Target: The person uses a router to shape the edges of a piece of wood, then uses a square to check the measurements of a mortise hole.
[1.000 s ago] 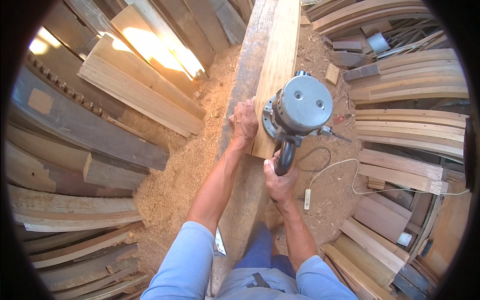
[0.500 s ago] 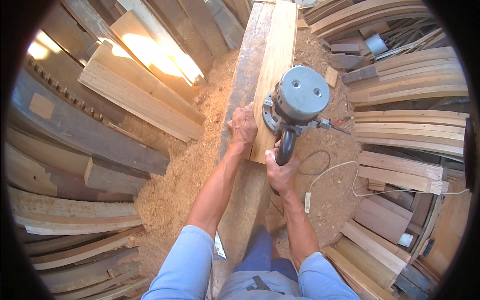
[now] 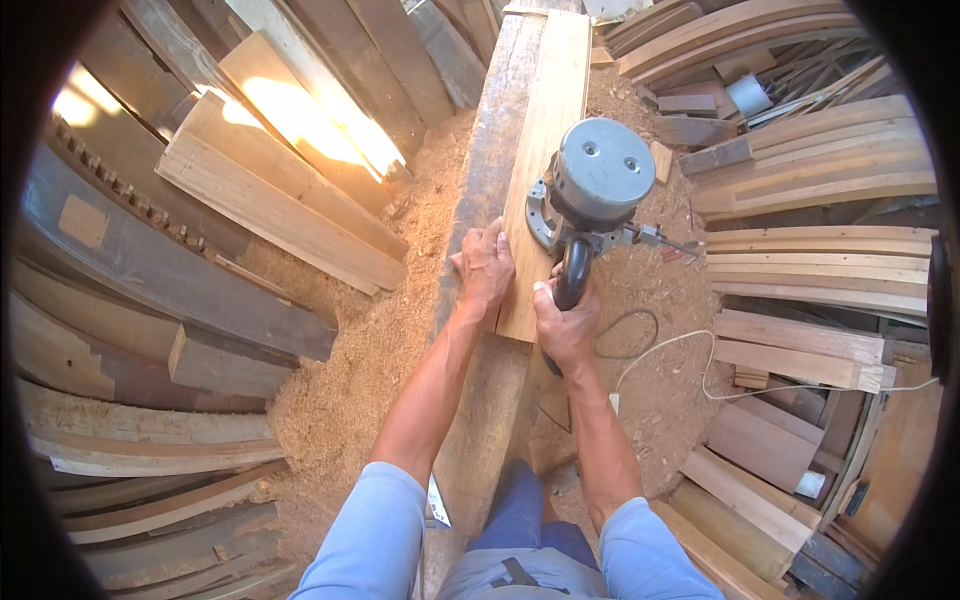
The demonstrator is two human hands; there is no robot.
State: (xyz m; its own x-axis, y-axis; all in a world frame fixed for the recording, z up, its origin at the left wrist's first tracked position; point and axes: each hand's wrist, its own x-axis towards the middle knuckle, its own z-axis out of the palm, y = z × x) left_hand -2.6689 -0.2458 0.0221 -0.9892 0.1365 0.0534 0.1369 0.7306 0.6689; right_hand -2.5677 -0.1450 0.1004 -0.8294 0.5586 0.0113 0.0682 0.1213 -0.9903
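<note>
A pale wooden board [image 3: 545, 110] lies lengthwise on a thick, weathered beam [image 3: 487, 385]. My left hand [image 3: 487, 262] grips the board's left edge near its close end, fingers bent over it. My right hand [image 3: 568, 322] is wrapped around the black handle of a router [image 3: 603, 170] with a round grey motor top. The router's base sits on the board's right side and overhangs that edge. Its bit is hidden beneath the motor and base. A metal rod with a clamp sticks out to the router's right.
Sawdust and shavings [image 3: 330, 420] cover the ground on both sides of the beam. A pale cord [image 3: 690, 335] and a dark cable loop lie at right. Stacked planks [image 3: 820, 260] line the right; more boards [image 3: 280, 200] lean at left. A metal square [image 3: 437, 505] hangs by the beam near me.
The router has slid slightly farther away along the board's right edge, with my right hand on its handle. My left hand keeps its grip on the board. The whole view has shifted a little.
</note>
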